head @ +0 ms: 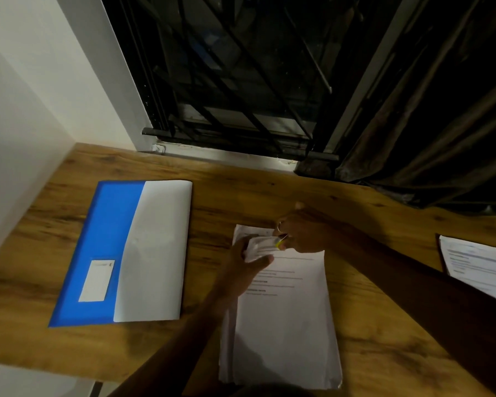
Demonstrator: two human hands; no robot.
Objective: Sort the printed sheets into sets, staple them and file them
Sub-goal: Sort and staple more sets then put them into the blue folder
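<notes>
Left hand (246, 263) pinches up the top corner of the stack (284, 325) on the desk (269, 193) so the right hand (301, 233), gripping a small yellow-tipped tool (278, 243), can probably staple it; blue folder (98, 239) waits left.

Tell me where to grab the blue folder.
Pinch the folder at its right long edge, coming from the right. It lies flat on the desk, the wall crowds its left side, and that edge faces bare wood nearest the left hand.
</notes>
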